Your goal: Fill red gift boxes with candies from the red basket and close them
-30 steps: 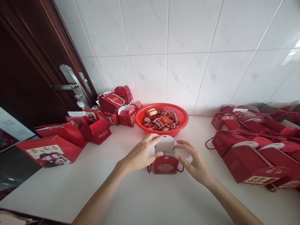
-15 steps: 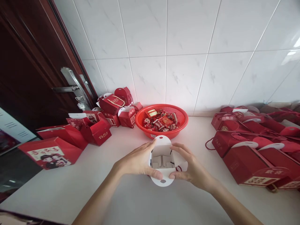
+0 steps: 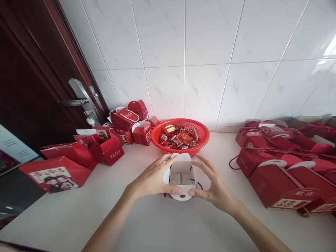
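A small gift box (image 3: 181, 168), white inside and red outside, stands on the white table (image 3: 157, 224) with its top open. Its rounded flaps stick out, and the front one has a hole in it. Folded tabs show on the box's floor. My left hand (image 3: 157, 178) grips the left side, thumb on the front flap and fingers towards the back flap. From the right, my right hand (image 3: 210, 182) holds the box, thumb at the front flap's edge and fingers by the back right corner. Dark red cord shows at both sides of the box.
Just behind the box sits a red plastic basket (image 3: 206, 134) full of wrapped sweets (image 3: 181, 136). Red gift boxes (image 3: 107, 150) stand to the left, with more rows of red boxes (image 3: 275, 185) to the right. A tiled wall (image 3: 204, 87) closes off the back.
The front flap has tilted up and inward under my thumbs. The back flap looks more tilted, its hole no longer showing. Both hands have stayed at the box.
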The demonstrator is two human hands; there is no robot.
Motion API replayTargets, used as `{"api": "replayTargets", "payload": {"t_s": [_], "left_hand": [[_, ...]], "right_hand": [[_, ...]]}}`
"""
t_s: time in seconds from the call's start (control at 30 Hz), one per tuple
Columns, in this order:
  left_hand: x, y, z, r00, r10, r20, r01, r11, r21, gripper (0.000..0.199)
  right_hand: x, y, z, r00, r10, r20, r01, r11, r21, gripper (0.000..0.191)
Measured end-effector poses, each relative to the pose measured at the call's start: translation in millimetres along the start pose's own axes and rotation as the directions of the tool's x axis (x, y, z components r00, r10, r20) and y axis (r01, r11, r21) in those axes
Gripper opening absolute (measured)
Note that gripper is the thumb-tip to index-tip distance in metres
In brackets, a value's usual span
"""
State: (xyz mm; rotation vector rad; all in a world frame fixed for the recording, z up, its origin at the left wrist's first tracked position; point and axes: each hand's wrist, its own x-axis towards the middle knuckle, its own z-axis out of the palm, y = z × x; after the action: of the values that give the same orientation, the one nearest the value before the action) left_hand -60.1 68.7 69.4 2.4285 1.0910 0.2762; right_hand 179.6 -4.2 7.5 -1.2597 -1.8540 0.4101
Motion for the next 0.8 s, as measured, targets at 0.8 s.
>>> {"api": "replayTargets", "payload": {"t_s": [0.8], "left_hand": [[150, -19, -44.0, 0.953, -0.258, 0.156, 0.181, 0.904, 0.388, 0.093]], "right_hand": [[7, 11, -2, 0.908, 0.309, -0.282, -0.201, 0.913, 0.355, 0.041]]}}
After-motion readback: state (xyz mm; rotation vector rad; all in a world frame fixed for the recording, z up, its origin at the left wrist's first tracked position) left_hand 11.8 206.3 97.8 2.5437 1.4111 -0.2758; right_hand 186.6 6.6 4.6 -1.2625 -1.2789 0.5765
